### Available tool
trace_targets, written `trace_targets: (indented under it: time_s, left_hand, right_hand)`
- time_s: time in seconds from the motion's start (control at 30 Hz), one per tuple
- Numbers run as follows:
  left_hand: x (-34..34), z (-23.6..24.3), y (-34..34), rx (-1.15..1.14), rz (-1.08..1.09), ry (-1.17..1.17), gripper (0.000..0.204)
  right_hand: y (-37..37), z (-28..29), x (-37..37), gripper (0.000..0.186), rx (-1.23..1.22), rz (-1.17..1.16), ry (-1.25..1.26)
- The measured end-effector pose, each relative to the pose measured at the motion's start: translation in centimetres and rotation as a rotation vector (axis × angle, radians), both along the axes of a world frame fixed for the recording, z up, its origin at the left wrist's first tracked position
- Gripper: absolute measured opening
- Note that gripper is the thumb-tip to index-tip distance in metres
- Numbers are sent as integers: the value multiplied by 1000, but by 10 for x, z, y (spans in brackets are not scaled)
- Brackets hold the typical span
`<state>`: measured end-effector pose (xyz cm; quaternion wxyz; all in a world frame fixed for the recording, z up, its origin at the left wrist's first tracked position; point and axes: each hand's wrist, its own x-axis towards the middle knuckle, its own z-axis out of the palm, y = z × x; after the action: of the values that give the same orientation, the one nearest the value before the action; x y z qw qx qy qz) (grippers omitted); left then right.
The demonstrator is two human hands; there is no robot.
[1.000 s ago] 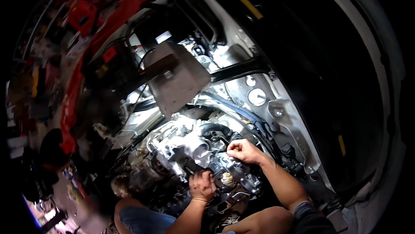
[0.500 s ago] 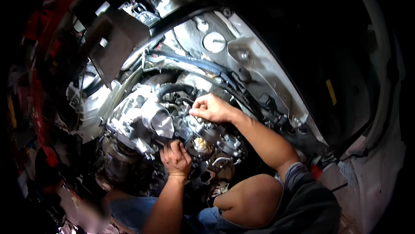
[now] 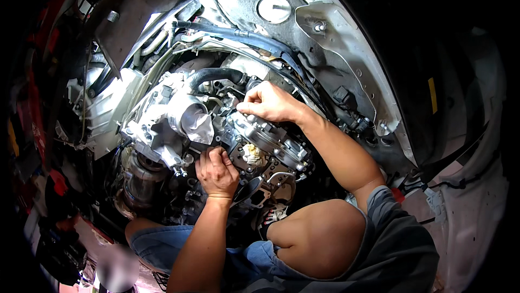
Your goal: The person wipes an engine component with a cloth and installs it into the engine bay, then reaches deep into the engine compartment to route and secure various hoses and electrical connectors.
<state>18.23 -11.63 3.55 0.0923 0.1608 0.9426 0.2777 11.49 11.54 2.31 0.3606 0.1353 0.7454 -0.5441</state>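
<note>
My left hand [image 3: 218,174] is closed, its curled fingers against the front of the engine, just below a round metal port [image 3: 187,115] with a silver sheet over its mouth. Whatever those fingers hold is hidden. Farther back and to the right, my right hand [image 3: 271,103] pinches at the upper end of the silver engine housing [image 3: 271,144]; its fingertips hide anything small between them. A crumpled cream wad [image 3: 252,154] sits in an opening of the engine, right of my left hand. A thick black hose [image 3: 216,75] curves behind the port, close to my right hand.
Blue-grey wrapped wiring [image 3: 254,38] runs along the back of the engine bay. A grey metal panel [image 3: 346,57] rises at the right. A dark flat plate [image 3: 130,17] stands at the upper left. My bent knee [image 3: 325,233] is close below the engine.
The whole view has shifted, so engine and hands sit higher in the picture, and it is sharper now. Both hands stay at about the same spots on the engine.
</note>
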Motion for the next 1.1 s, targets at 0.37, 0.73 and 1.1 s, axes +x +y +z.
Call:
trace_targets:
  time_s: [0.37,0.73,1.1]
  left_hand:
    - [0,-3,3,19,21,56,7]
    - [-2,-1,-2,36,27,22,5]
    - [-1,-3,-8,47,43,4,7]
  right_hand:
    - [-4,-12,10,21,-69,-135,10]
    - [-2,-11,9,14,-169,-143,12]
    - [-8,-8,4,15,-97,-93,-17]
